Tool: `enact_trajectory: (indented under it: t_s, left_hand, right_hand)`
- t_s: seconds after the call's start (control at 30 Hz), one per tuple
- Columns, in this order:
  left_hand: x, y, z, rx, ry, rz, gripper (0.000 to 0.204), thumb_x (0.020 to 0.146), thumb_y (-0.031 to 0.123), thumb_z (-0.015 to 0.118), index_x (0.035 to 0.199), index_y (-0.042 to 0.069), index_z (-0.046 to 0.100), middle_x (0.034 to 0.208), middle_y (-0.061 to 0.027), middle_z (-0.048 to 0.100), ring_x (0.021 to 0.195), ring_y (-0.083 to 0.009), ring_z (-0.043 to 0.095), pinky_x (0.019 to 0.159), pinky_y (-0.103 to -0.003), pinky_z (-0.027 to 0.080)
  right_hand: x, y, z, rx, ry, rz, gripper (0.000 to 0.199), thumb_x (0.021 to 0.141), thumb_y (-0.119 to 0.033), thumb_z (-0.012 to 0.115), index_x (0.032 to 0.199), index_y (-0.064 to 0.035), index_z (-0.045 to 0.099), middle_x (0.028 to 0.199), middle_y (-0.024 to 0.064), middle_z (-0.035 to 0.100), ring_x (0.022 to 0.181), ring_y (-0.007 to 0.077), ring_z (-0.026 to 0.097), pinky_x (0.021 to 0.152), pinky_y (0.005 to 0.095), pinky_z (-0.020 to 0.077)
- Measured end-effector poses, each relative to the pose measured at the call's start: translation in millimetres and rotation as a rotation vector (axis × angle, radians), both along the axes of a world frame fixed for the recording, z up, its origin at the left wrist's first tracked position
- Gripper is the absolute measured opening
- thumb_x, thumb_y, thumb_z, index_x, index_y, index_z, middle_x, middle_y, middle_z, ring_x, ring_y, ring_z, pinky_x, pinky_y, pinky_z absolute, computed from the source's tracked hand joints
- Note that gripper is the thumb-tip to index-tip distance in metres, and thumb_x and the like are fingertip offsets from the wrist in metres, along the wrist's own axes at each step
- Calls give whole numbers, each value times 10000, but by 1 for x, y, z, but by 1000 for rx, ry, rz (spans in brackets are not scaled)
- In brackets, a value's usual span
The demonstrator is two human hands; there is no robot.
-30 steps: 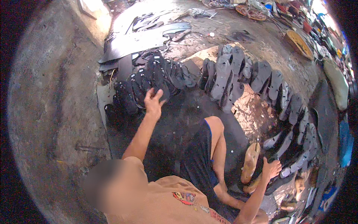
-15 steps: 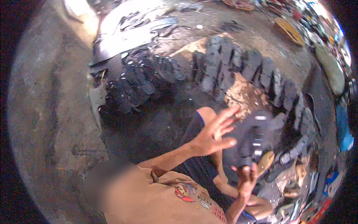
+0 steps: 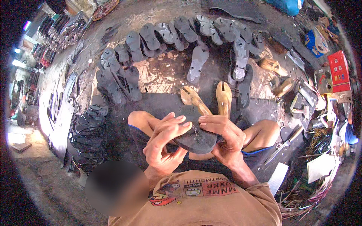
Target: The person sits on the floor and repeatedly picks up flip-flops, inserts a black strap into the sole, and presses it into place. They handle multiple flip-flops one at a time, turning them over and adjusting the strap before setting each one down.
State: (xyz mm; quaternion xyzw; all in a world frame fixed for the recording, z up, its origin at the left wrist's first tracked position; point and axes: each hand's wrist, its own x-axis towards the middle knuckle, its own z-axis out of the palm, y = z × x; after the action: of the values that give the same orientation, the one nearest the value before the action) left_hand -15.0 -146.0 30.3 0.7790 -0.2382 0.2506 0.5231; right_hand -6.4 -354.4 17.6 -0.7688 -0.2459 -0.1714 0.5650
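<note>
Between my two hands is a dark rubber sandal sole (image 3: pixel 198 142), held close in front of my chest with its rounded end toward me. My left hand (image 3: pixel 164 141) grips its left side, fingers on top and thumb beneath. The fingers of my right hand (image 3: pixel 225 137) bend over the opposite edge. Small shiny bits lie on the sole's upper face between my fingertips. Just beyond the hands, two wooden shoe lasts (image 3: pixel 224 98) lie on a dark mat (image 3: pixel 158 103) between my legs.
Dark sandal soles (image 3: pixel 184 29) stand in a wide arc ahead, with a single sole (image 3: pixel 198 63) inside it. Black sandals (image 3: pixel 88 132) are bunched at the left. On the right are more wooden lasts (image 3: pixel 272 66), a red box (image 3: pixel 339 71), tools and white sheets (image 3: pixel 320 167).
The view has swung round. My hands were apart, the left one spread with nothing in it; now both are together and closed on the sandal sole.
</note>
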Motion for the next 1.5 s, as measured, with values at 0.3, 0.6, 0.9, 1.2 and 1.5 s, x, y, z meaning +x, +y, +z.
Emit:
enact_trajectory:
  t_s: [0.3,0.6,0.9,1.2,1.5]
  left_hand:
    - [-3,5,-8,64,-225,22,575,807,-76,869,1322,35,639,1131,-194,820,1184,-370,764,1070,-590,569]
    - [-2,3,-13,-105,40,-54,403,747,-105,889,1093,74,789,1323,-221,698,1259,-423,716,1046,-491,631]
    - [7,-2,-7,-14,93,-174,329,824,-67,824,1094,49,675,1231,-220,750,1213,-396,735,997,-472,607]
    - [66,56,-28,-397,710,58,453,875,104,620,1315,-6,632,1288,-152,708,1161,-260,697,1009,-416,570]
    - [138,113,-84,-1259,839,-251,632,967,170,621,1560,0,482,1582,-266,545,1365,-408,618,1122,-601,546]
  right_hand:
    - [1,2,-1,13,-36,-3,481,724,12,760,1204,-19,756,1270,194,752,1197,396,738,1048,507,594]
    - [20,-4,1,84,86,231,497,764,-30,832,1255,11,765,1264,177,769,1102,314,740,994,418,566]
    - [2,3,-34,502,294,158,343,788,3,871,1120,-10,788,1207,152,768,1091,267,730,969,390,571]
    - [61,6,-131,64,627,-250,708,980,-216,805,1590,-10,511,1526,232,606,1410,308,589,1207,446,439]
    - [0,2,-117,656,1027,-140,720,907,-102,786,1566,3,514,1450,124,655,1356,263,612,1165,402,474]
